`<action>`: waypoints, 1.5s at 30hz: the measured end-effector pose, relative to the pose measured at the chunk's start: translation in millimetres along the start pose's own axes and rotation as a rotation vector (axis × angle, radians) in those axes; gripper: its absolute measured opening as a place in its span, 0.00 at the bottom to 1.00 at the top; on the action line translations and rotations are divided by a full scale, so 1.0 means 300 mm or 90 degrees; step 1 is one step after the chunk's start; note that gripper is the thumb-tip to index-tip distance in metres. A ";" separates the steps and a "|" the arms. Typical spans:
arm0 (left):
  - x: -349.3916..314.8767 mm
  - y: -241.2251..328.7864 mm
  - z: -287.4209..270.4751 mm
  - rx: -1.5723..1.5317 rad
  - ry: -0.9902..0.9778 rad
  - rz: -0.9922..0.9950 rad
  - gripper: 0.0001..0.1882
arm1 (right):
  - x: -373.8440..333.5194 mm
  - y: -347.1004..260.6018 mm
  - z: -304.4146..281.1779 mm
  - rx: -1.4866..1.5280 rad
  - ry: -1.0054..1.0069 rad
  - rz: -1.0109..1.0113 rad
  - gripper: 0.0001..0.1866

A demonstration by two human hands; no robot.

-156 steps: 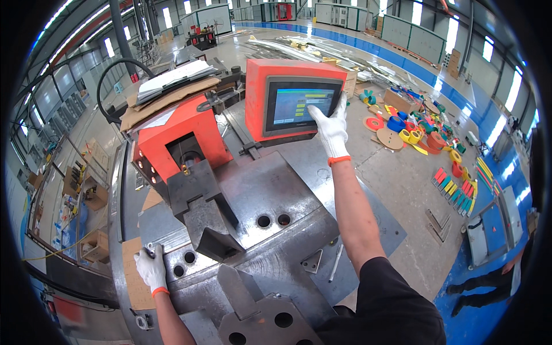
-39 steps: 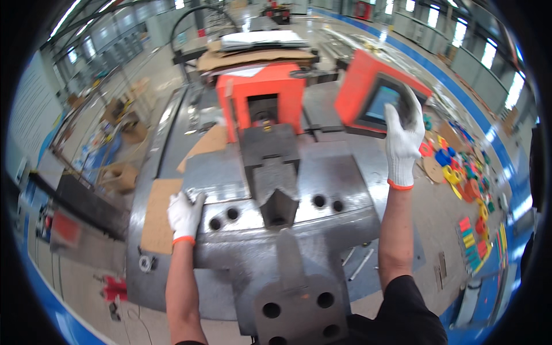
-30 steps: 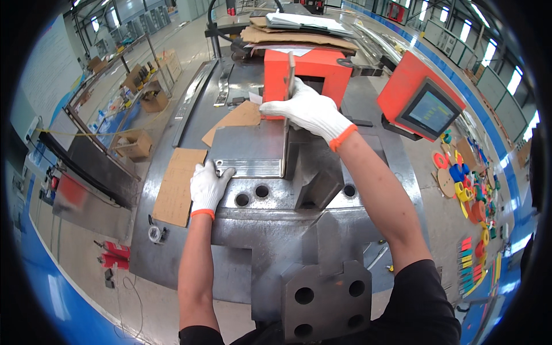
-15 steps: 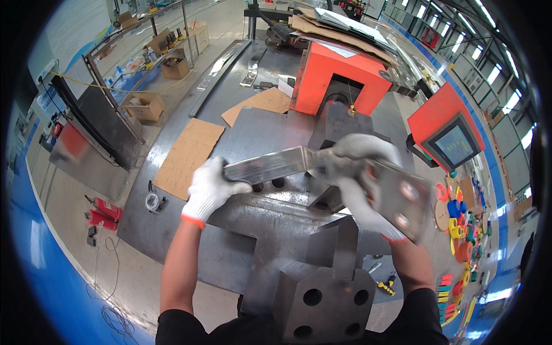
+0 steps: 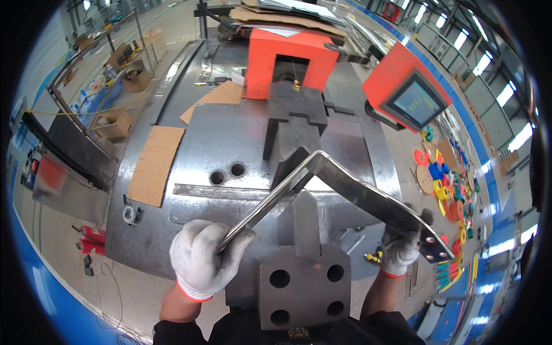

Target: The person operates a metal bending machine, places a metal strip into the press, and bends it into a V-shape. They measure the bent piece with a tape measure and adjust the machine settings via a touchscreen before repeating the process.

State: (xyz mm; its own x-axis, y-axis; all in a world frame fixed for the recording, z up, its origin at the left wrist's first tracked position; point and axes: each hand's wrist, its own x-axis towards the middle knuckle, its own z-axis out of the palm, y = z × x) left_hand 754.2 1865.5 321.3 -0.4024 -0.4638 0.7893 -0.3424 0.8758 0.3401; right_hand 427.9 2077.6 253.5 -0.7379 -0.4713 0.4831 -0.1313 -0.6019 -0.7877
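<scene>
A shiny bent metal bar [image 5: 359, 192] is held up across the press tooling, its bend pointing away from me. My left hand [image 5: 204, 256], in a white glove, wraps round the bar's left end. Near the punched holes at the other end, my right hand [image 5: 401, 248] in a grimy glove grips the bar. Beyond the bend stands the dark ram block [image 5: 296, 135] of the red bending machine [image 5: 259, 60]. Below the bend sits the wedge-shaped die [image 5: 307, 224], on a steel block [image 5: 305, 287] with round holes close to my body.
Cardboard sheets [image 5: 155, 167] and a small round measuring tool [image 5: 130, 215] lie on the left of the steel table [image 5: 190, 201]. A control screen [image 5: 415, 100] stands at the right, above coloured tape rolls [image 5: 443, 187]. Yellow-handled tools [image 5: 374, 256] are by my right hand.
The bar has been turned and drawn nearer, so its bend now points away from me. My right hand has shifted toward its holed end; my left hand has come lower. The view has swung right.
</scene>
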 end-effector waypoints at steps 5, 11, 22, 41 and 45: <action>-0.177 -0.063 0.109 -0.019 -0.062 -0.008 0.24 | -0.201 0.096 -0.050 0.021 0.080 0.228 0.40; -0.383 -0.107 0.101 -0.025 -0.168 -0.073 0.25 | -0.358 0.148 -0.082 -0.149 0.075 0.360 0.33; -0.394 -0.104 0.104 -0.181 -0.309 -0.303 0.25 | -0.465 0.195 -0.086 0.032 0.136 0.313 0.11; -0.460 -0.097 0.155 -0.173 -0.206 -0.317 0.24 | -0.521 0.228 -0.134 0.092 0.081 0.268 0.22; -0.451 -0.097 0.159 -0.197 -0.213 -0.299 0.19 | -0.516 0.230 -0.132 0.078 0.060 0.245 0.22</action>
State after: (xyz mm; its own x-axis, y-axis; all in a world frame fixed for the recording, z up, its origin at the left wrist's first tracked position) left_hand 778.1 1896.4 180.3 -0.5282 -0.7797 0.3361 -0.3067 0.5444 0.7808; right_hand 506.8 2134.5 109.2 -0.7758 -0.6194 0.1202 0.2423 -0.4684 -0.8497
